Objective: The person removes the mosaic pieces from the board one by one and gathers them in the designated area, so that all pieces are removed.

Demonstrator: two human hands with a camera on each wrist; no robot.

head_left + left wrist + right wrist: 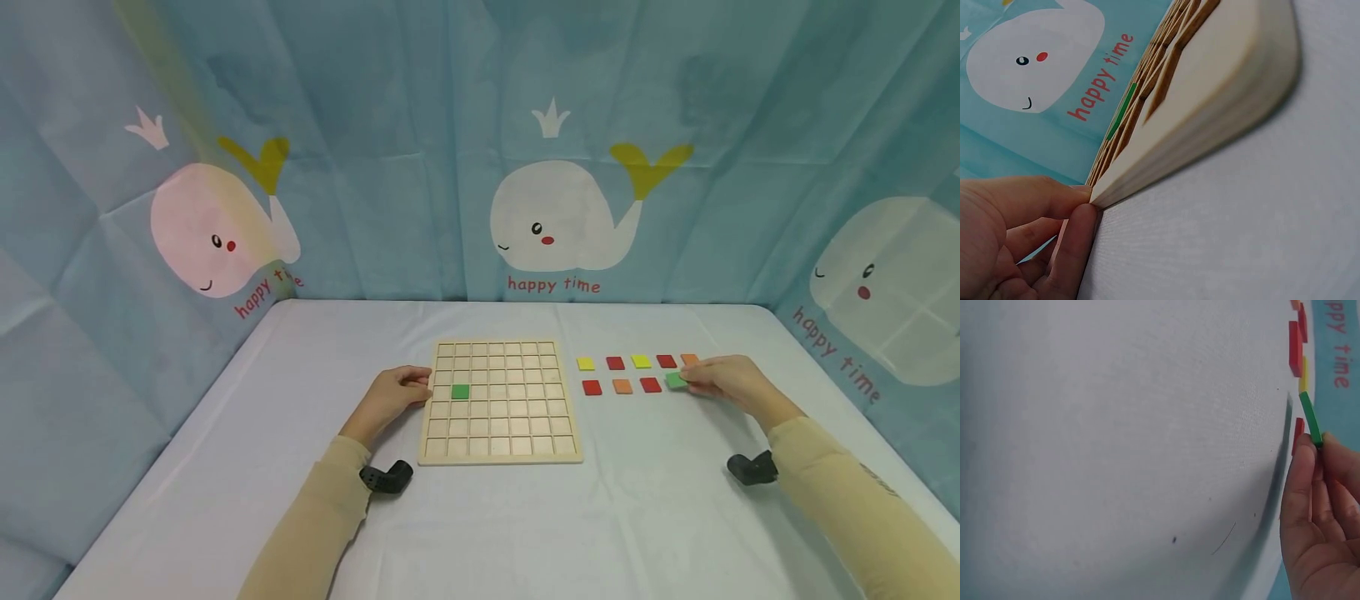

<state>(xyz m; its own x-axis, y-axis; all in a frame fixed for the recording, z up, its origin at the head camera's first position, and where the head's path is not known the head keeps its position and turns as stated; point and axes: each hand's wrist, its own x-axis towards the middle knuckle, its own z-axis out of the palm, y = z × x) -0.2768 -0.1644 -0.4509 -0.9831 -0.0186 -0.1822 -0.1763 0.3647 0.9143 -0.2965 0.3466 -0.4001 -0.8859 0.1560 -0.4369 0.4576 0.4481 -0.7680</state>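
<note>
A pale wooden grid board (499, 457) lies on the white table, with one green square tile (461, 392) in a cell toward its left side. At the board's left edge, my left hand (395, 392) pinches the rim between thumb and finger; the left wrist view shows the thumb and fingertip (1087, 215) right at the wooden edge. To the right of the board, my right hand (731, 383) pinches another green tile (677, 380) by its side. In the right wrist view that green tile (1311, 419) is tilted, held between thumb and fingertips.
Two rows of loose tiles lie right of the board: a yellow tile (586, 364), several red tiles such as one red tile (592, 387), and an orange tile (622, 387) among them. A blue whale-print curtain (420, 233) stands behind the table (480, 533).
</note>
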